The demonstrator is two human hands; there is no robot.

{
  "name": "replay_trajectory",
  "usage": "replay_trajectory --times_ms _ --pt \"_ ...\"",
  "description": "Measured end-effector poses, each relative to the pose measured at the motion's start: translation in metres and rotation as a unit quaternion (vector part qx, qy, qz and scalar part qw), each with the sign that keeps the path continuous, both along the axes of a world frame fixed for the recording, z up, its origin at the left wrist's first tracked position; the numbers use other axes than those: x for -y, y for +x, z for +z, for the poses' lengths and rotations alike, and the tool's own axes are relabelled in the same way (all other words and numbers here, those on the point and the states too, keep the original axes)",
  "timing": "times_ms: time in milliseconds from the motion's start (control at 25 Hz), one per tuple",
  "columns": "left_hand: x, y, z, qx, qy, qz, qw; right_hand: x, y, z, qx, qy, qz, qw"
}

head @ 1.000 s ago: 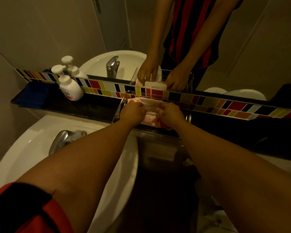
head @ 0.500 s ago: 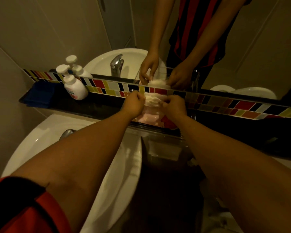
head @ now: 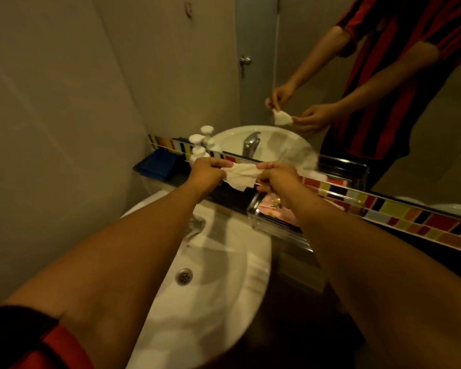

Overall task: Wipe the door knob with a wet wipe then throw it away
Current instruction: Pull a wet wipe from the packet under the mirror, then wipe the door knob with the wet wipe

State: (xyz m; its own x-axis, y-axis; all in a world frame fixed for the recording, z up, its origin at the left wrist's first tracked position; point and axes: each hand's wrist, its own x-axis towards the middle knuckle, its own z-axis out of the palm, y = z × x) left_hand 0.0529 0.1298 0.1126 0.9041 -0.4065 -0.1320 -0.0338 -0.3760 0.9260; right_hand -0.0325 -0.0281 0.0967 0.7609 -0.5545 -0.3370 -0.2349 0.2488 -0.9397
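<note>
A white wet wipe (head: 240,174) is stretched between my two hands above the back of the sink. My left hand (head: 207,174) pinches its left edge and my right hand (head: 276,177) pinches its right edge. Below my right hand lies the pink wipe pack (head: 270,207) inside a clear tray (head: 253,206) on the dark ledge. A round metal door knob (head: 245,60) shows only as a reflection in the mirror, on a grey door behind me.
A white sink (head: 210,262) with a drain (head: 183,276) sits below my arms. White pump bottles (head: 197,149) and a folded blue cloth (head: 159,163) stand on the ledge at left. A coloured tile strip (head: 410,217) runs under the mirror.
My hands pulled a wipe out of the pink pack, lifted it clear and spread it between them. The view tilted up, bringing the door knob's reflection into sight.
</note>
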Motion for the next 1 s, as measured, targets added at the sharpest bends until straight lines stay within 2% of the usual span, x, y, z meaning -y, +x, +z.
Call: replay_trajectory --times_ms 80,200,360,520,640,800,1000 --pt "-0.053 -0.002 0.019 0.013 -0.011 0.024 1.000 -0.043 0.016 0.020 0.011 0.047 0.035 0.998" --pt "-0.140 -0.010 0.044 0.024 -0.044 0.062 0.997 -0.126 0.029 0.041 0.067 0.068 0.125 0.988" --pt "-0.256 -0.027 0.064 0.031 -0.054 0.120 0.991 -0.232 0.034 0.060 0.107 0.114 0.183 0.971" --pt "-0.376 -0.057 0.071 0.022 0.017 0.147 0.989 -0.341 0.036 0.072 0.097 0.042 0.290 0.951" --pt "-0.448 -0.084 0.071 -0.021 0.026 0.135 0.990 -0.415 0.031 0.079 0.087 -0.027 0.366 0.926" --pt "-0.522 -0.112 0.065 -0.027 -0.005 0.194 0.981 -0.494 0.024 0.083 0.103 -0.083 0.421 0.897" --pt "-0.592 -0.127 0.045 -0.067 -0.073 0.291 0.952 -0.562 0.031 0.080 0.113 -0.080 0.465 0.874"
